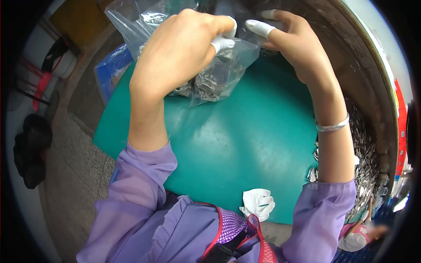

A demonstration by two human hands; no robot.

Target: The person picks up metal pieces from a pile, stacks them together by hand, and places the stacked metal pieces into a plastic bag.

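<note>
At the far side of the green table, my left hand [177, 50] pinches the upper edge of a clear plastic bag [223, 83] between thumb and forefinger. Small shiny metal parts fill the lower end of this bag, which rests on the tabletop. White finger cots cover the fingertips of both hands. My right hand [298, 44] is beside the bag's top right corner, fingers apart, holding nothing visible. Behind my left hand is more clear plastic bagging [153, 19], partly hidden by that hand.
A large heap of small metal pieces [364, 162] lies along the right side of the green table [219, 140]. White gloves [258, 204] lie at the near edge. A blue bin [109, 70] stands beyond the left edge. Another person [359, 236] is at lower right.
</note>
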